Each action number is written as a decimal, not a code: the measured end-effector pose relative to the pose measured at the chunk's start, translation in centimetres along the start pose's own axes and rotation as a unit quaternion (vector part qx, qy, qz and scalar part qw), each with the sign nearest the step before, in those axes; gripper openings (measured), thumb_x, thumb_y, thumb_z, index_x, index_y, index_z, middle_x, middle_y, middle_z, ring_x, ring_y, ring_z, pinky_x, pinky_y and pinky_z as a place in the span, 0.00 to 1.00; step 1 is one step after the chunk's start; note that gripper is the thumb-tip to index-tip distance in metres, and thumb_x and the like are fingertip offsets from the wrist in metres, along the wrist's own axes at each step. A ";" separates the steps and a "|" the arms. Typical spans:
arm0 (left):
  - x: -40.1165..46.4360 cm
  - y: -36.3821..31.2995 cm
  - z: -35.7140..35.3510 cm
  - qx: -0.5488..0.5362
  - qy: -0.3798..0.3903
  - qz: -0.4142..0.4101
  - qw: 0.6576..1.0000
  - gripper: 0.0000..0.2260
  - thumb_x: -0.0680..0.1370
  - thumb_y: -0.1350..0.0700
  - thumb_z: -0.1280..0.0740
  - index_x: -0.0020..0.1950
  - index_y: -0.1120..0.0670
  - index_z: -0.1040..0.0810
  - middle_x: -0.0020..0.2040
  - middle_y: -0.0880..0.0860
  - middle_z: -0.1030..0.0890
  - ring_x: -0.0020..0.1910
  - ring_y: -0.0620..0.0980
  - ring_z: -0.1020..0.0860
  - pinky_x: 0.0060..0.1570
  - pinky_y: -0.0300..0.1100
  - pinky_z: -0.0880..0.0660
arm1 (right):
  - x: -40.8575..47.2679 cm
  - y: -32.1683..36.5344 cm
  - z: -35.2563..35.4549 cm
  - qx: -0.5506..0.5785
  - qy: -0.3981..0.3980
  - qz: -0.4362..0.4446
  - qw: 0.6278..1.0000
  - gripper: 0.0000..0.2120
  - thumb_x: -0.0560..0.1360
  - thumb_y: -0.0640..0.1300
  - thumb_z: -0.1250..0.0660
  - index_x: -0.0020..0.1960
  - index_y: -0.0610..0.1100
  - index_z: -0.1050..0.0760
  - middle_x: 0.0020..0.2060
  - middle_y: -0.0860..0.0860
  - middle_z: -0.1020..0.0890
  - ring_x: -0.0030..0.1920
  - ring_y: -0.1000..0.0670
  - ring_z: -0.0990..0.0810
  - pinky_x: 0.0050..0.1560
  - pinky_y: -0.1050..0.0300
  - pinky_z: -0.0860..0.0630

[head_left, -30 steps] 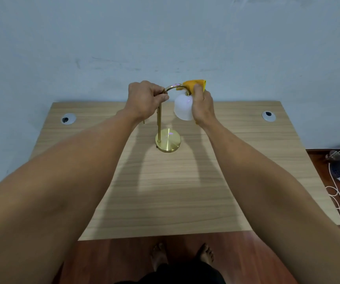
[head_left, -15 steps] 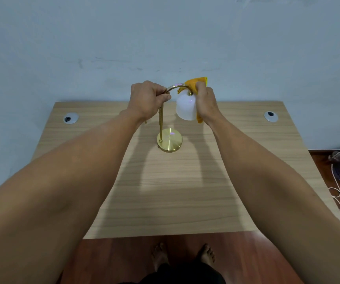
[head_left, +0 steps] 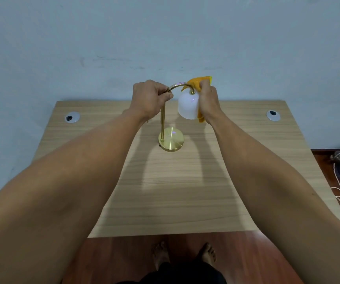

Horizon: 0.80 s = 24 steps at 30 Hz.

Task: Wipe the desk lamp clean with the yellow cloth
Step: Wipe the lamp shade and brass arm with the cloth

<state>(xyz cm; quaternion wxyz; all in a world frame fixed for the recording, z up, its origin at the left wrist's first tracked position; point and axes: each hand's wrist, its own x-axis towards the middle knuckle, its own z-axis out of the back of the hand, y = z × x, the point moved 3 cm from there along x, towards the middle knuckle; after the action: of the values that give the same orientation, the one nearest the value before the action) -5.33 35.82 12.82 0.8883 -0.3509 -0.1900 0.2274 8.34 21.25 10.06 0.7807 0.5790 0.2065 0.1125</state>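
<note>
Left hand (head_left: 149,97) fists the desk lamp (head_left: 171,117) (at its arch); right hand (head_left: 208,101) presses the yellow cloth (head_left: 198,82) against the shade's right side.

Left hand (head_left: 149,98) on lamp (head_left: 172,117), right hand (head_left: 208,101) with cloth (head_left: 197,82).

Most of the crumpled yellow cloth (head_left: 198,82) lies hidden under the right hand's (head_left: 208,103) fingers, the left hand's (head_left: 149,99) fingers cover the brass lamp's curved neck (head_left: 178,86), and both elbows are cut off.
</note>
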 end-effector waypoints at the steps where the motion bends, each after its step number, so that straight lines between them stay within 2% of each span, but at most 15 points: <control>1: 0.0 0.1 0.0 -0.002 -0.001 0.001 1.000 0.12 0.78 0.50 0.29 0.42 0.57 0.15 0.30 0.53 0.28 0.34 0.51 0.33 0.48 0.44 0.31 | 0.1 -0.3 0.2 0.017 -0.008 -0.028 0.999 0.17 0.79 0.54 0.48 0.35 0.49 0.31 0.34 0.51 0.26 0.33 0.47 0.29 0.32 0.58 0.34; 5: -0.1 0.2 0.0 -0.002 -0.002 0.005 1.000 0.13 0.78 0.50 0.30 0.41 0.58 0.16 0.31 0.54 0.30 0.34 0.50 0.35 0.47 0.44 0.32 | -1.1 -2.0 1.0 0.198 -0.091 -0.160 0.963 0.19 0.81 0.51 0.48 0.38 0.47 0.26 0.32 0.50 0.22 0.32 0.45 0.25 0.32 0.60 0.30; 7: 0.0 0.2 0.2 0.002 -0.001 0.002 1.000 0.12 0.78 0.50 0.30 0.41 0.58 0.16 0.30 0.53 0.30 0.34 0.51 0.34 0.47 0.45 0.32 | -2.4 -2.0 0.5 0.255 -0.127 -0.125 0.950 0.20 0.79 0.53 0.47 0.41 0.46 0.21 0.35 0.51 0.19 0.35 0.44 0.22 0.34 0.58 0.27; 8: 0.1 0.1 0.2 0.005 0.000 -0.001 1.000 0.12 0.78 0.50 0.30 0.41 0.57 0.16 0.30 0.53 0.30 0.34 0.51 0.34 0.47 0.45 0.32 | -3.0 -1.9 -0.1 0.258 -0.139 -0.067 0.954 0.20 0.78 0.53 0.46 0.48 0.47 0.17 0.43 0.52 0.15 0.44 0.43 0.18 0.40 0.53 0.23; 9: 0.1 0.0 0.2 0.007 0.001 -0.004 1.000 0.12 0.78 0.50 0.30 0.41 0.57 0.16 0.30 0.53 0.29 0.34 0.51 0.33 0.46 0.46 0.31 | -3.3 -2.0 -1.0 0.248 -0.145 0.003 0.958 0.21 0.79 0.53 0.46 0.58 0.49 0.17 0.55 0.53 0.15 0.57 0.44 0.17 0.51 0.48 0.22; 11: 0.0 0.0 0.2 0.011 0.002 -0.002 1.000 0.12 0.77 0.50 0.30 0.41 0.57 0.16 0.30 0.58 0.27 0.34 0.51 0.32 0.48 0.48 0.28 | -4.6 -2.4 -2.9 0.147 -0.125 0.123 0.974 0.23 0.83 0.51 0.47 0.74 0.48 0.27 0.75 0.53 0.28 0.78 0.50 0.35 0.76 0.48 0.36; 12: 0.0 0.0 0.2 0.012 0.003 -0.001 1.000 0.12 0.77 0.49 0.30 0.42 0.57 0.16 0.32 0.61 0.24 0.34 0.51 0.31 0.50 0.49 0.26 | -5.1 -2.9 -3.6 0.075 -0.122 0.166 0.976 0.24 0.84 0.50 0.49 0.79 0.48 0.34 0.80 0.53 0.36 0.81 0.51 0.44 0.81 0.50 0.46; 14: -0.2 -0.2 0.2 0.018 0.003 -0.003 1.000 0.12 0.77 0.48 0.30 0.42 0.57 0.15 0.35 0.63 0.21 0.34 0.57 0.28 0.54 0.54 0.24 | -5.8 -3.9 -4.1 0.000 -0.136 0.205 0.969 0.25 0.86 0.47 0.51 0.82 0.50 0.43 0.83 0.53 0.46 0.83 0.52 0.54 0.82 0.51 0.56; 17: -0.1 -0.4 0.3 0.031 0.001 0.000 1.000 0.13 0.77 0.48 0.31 0.43 0.57 0.15 0.36 0.63 0.19 0.39 0.62 0.24 0.57 0.56 0.23 | -5.9 -4.9 -4.0 0.032 -0.141 0.183 0.972 0.25 0.86 0.49 0.52 0.83 0.55 0.46 0.83 0.55 0.49 0.82 0.55 0.55 0.82 0.50 0.53; 19: -0.2 -0.4 0.3 0.034 0.003 0.002 0.999 0.12 0.77 0.48 0.30 0.44 0.56 0.14 0.37 0.62 0.18 0.39 0.61 0.23 0.59 0.56 0.23 | -5.8 -5.0 -4.0 0.105 -0.139 0.102 0.979 0.25 0.84 0.53 0.51 0.80 0.55 0.39 0.80 0.53 0.36 0.80 0.52 0.40 0.76 0.54 0.35; 20: -0.3 -0.4 0.4 0.034 0.003 0.002 0.999 0.12 0.77 0.48 0.30 0.45 0.55 0.14 0.37 0.62 0.18 0.40 0.61 0.22 0.60 0.56 0.23 | -5.8 -4.9 -3.6 0.166 -0.148 0.022 0.975 0.24 0.82 0.54 0.50 0.75 0.52 0.30 0.71 0.51 0.25 0.70 0.47 0.27 0.61 0.56 0.22; 21: -0.4 -0.4 0.4 0.033 0.003 0.003 0.999 0.12 0.77 0.47 0.30 0.45 0.55 0.14 0.37 0.61 0.17 0.41 0.62 0.21 0.60 0.57 0.23 | -6.2 -4.6 -3.1 0.224 -0.158 -0.061 0.960 0.22 0.80 0.54 0.49 0.65 0.48 0.23 0.57 0.49 0.19 0.54 0.42 0.20 0.39 0.59 0.19; 22: -0.4 -0.4 0.4 0.032 0.004 0.005 0.999 0.12 0.77 0.47 0.31 0.45 0.55 0.14 0.37 0.61 0.17 0.42 0.62 0.20 0.60 0.57 0.23 | -6.6 -4.4 -2.5 0.275 -0.167 -0.137 0.937 0.20 0.80 0.53 0.49 0.56 0.44 0.23 0.46 0.49 0.21 0.42 0.42 0.23 0.26 0.62 0.24; 23: -0.5 -0.5 0.4 0.031 0.004 0.006 0.999 0.13 0.77 0.47 0.31 0.45 0.55 0.14 0.38 0.61 0.17 0.43 0.63 0.19 0.60 0.57 0.23 | -7.1 -3.9 -2.1 0.316 -0.174 -0.175 0.916 0.18 0.81 0.53 0.49 0.52 0.43 0.25 0.42 0.49 0.24 0.37 0.43 0.26 0.23 0.64 0.28; 24: -0.4 -0.5 0.4 0.032 0.003 0.005 0.999 0.12 0.77 0.47 0.30 0.45 0.56 0.14 0.38 0.62 0.17 0.43 0.63 0.19 0.60 0.57 0.23 | -7.1 -3.4 -1.9 0.328 -0.189 -0.161 0.911 0.17 0.81 0.52 0.48 0.50 0.43 0.25 0.41 0.50 0.25 0.37 0.44 0.27 0.27 0.61 0.27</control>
<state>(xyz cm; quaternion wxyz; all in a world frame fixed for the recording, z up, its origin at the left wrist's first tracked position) -5.78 35.47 13.43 0.8984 -0.3238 -0.1782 0.2372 0.95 18.89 7.69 0.5788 0.7718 0.1705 -0.2007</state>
